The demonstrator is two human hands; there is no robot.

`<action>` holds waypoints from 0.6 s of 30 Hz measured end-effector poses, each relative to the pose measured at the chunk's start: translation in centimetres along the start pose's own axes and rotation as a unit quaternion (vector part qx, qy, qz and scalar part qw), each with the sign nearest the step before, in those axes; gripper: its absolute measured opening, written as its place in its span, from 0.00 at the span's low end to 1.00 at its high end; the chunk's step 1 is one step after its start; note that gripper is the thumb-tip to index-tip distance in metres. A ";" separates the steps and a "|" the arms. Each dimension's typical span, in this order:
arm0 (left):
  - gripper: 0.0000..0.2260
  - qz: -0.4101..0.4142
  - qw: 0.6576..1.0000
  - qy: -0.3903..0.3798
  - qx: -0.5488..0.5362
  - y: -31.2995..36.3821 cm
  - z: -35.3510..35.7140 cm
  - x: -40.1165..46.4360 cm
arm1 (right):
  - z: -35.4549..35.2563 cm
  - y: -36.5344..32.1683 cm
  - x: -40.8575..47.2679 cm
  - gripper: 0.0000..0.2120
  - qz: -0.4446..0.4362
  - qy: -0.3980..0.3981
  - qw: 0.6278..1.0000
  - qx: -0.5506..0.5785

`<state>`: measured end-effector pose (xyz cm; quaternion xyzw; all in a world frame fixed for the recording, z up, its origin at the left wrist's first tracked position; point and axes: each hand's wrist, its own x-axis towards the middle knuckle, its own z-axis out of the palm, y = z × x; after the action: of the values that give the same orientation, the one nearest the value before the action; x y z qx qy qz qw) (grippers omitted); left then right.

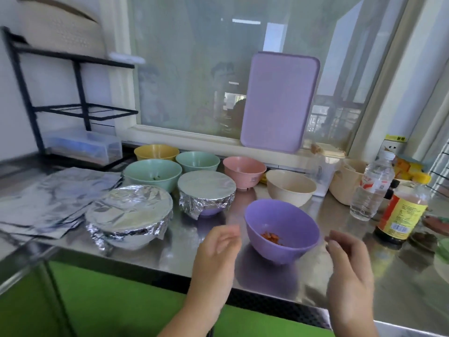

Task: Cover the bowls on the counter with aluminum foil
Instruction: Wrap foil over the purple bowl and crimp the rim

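Observation:
An uncovered purple bowl (281,229) with red bits inside stands near the counter's front edge. My left hand (216,259) hovers just left of it and my right hand (347,266) just right of it, both with relaxed fingers, holding nothing and not touching the bowl. Two foil-covered bowls stand to the left: a large one (128,215) and a smaller one (206,193). Behind them stand open bowls: two green (153,172) (198,161), a yellow (156,152), a pink (244,170) and a cream (290,187). Loose foil sheets (53,198) lie at the left.
A water bottle (371,188) and a sauce bottle (401,212) stand at the right on the steel counter (303,285). A purple board (279,100) leans on the window. A black rack (60,98) with a clear box stands at the back left.

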<state>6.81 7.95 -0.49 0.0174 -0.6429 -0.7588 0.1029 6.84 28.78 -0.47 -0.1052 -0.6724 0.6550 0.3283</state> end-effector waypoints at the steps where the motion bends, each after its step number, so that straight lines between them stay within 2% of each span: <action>1: 0.07 0.004 1.000 -0.005 -0.019 1.0 -1.1 -0.7 | 0.4 -1.3 -0.5 0.07 -0.040 0.002 0.999 -0.018; 3: 0.06 0.022 0.999 -0.023 -0.039 3.6 -3.8 -2.2 | 2.2 -4.0 -1.9 0.11 -0.106 -0.033 0.993 -0.043; 5: 0.04 0.049 0.998 -0.029 -0.022 6.4 -7.0 -3.4 | 5.2 -6.8 -4.2 0.14 -0.158 -0.119 0.978 -0.058; 7: 0.06 0.080 0.997 -0.005 -0.021 9.3 -10.3 -4.3 | 9.2 -9.4 -7.0 0.14 -0.196 -0.223 0.953 -0.066; 11: 0.06 0.113 0.984 0.136 0.028 12.2 -17.6 -3.4 | 18.6 -13.3 -11.7 0.11 -0.289 -0.369 0.878 -0.097; 14: 0.09 0.076 0.957 0.255 0.114 11.1 -24.4 -0.7 | 26.1 -14.0 -14.0 0.09 -0.346 -0.441 0.816 -0.141; 16: 0.12 0.051 0.933 0.293 0.201 9.6 -28.6 1.3 | 31.2 -13.6 -14.9 0.09 -0.379 -0.484 0.766 -0.190; 18: 0.14 0.010 0.913 0.291 0.284 8.6 -31.7 2.9 | 36.1 -12.7 -15.5 0.11 -0.413 -0.512 0.710 -0.251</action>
<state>10.15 -24.70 2.72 0.2594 -0.7731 -0.5041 0.2843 1.34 -10.90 9.52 0.4561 -0.8535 0.2141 0.1331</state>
